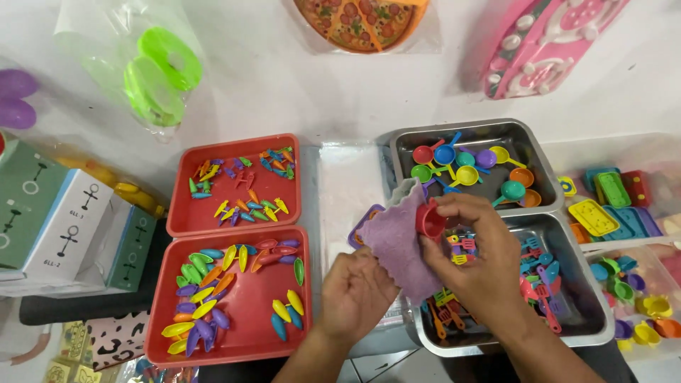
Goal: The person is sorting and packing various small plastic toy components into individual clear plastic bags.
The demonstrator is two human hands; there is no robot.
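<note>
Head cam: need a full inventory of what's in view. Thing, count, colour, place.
red trays: two, red, left of centre, holding small multicoloured toy pieces
metal trays: two, silver, right; far one holds coloured toy ladles, near one toy utensils
clear bins: two at least, far right, with small coloured toy dishes
toy pizza: one, orange, top centre, bagged
pink toy set: one, top right
green toys in bag: two, top left
boxes: several, green and white, left edge
purple cloth: one, centre, held by both hands
red toy cup: one, against the cloth
left hand: under the cloth
right hand: gripping the cup
</note>
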